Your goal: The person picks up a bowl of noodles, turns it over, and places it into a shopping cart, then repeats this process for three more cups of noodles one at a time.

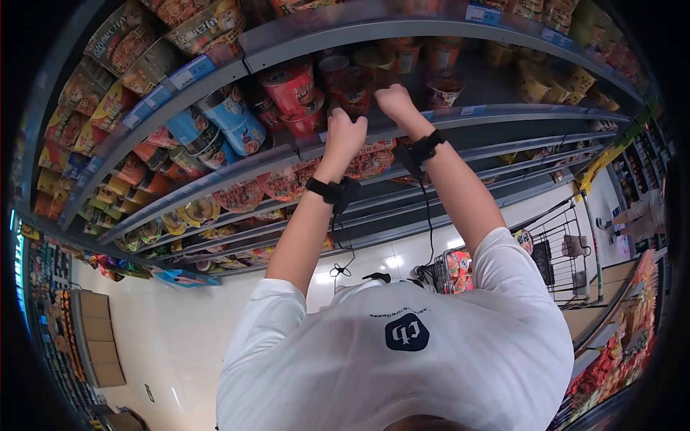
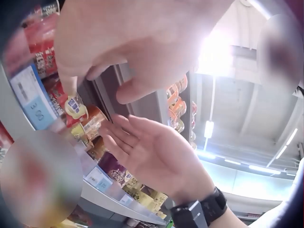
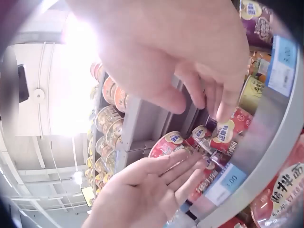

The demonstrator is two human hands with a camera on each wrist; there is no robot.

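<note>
Red cup-noodle tubs [image 1: 291,86] fill the shelf [image 1: 503,113] toward which both hands are raised, seen from the head camera looking up a supermarket rack. The left hand [image 1: 345,136] sits at the shelf's front lip, just right of the red tubs; the right hand [image 1: 395,100] reaches slightly farther in, beside a small dark red cup [image 1: 352,99]. From the right wrist view, the left hand [image 3: 147,185] shows straight, close-set fingers pointing at the cups [image 3: 209,142] behind the price rail [image 3: 266,137], holding nothing, while the right hand [image 3: 180,52] hangs above with fingers bent downward, one fingertip [image 3: 223,111] touching or nearly touching a cup lid [image 3: 223,130]; whether it grips cannot be told. From the left wrist view, the right hand [image 2: 152,152] appears palm-up with loosely spread fingers. Blue tubs [image 1: 230,118] stand to the left of the red ones, and flat noodle bowls [image 1: 241,194] line the lower shelf. A shopping trolley [image 1: 553,248] stands on the pale floor at right.
</note>
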